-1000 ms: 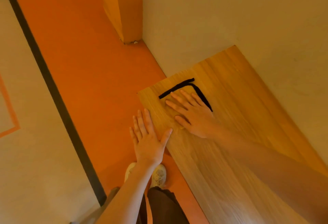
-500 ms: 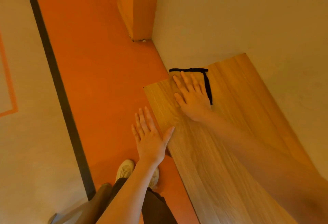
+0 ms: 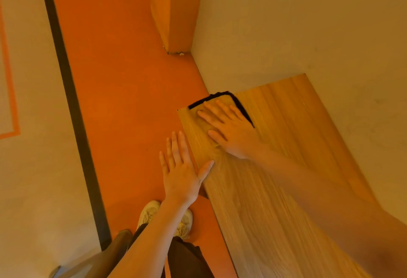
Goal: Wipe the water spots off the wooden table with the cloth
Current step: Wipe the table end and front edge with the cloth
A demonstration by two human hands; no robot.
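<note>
Wooden surface [image 3: 275,189] carries the black-edged cloth [image 3: 222,101] at its far left corner. The right hand [image 3: 229,130] presses it flat, fingers straight and spread; the left hand [image 3: 180,167] rests open at the near edge. Mid-wipe; next, probably a firm sweep along the grain.

An indoor room, though whether a home or a public hall cannot be told; a smooth orange floor [image 3: 123,93] carries a dark stripe [image 3: 72,110] beside a pale section; plain cream walls [image 3: 286,24] meet at an orange pillar [image 3: 174,9]; a wood-grain counter [image 3: 275,189] stands against the wall.
</note>
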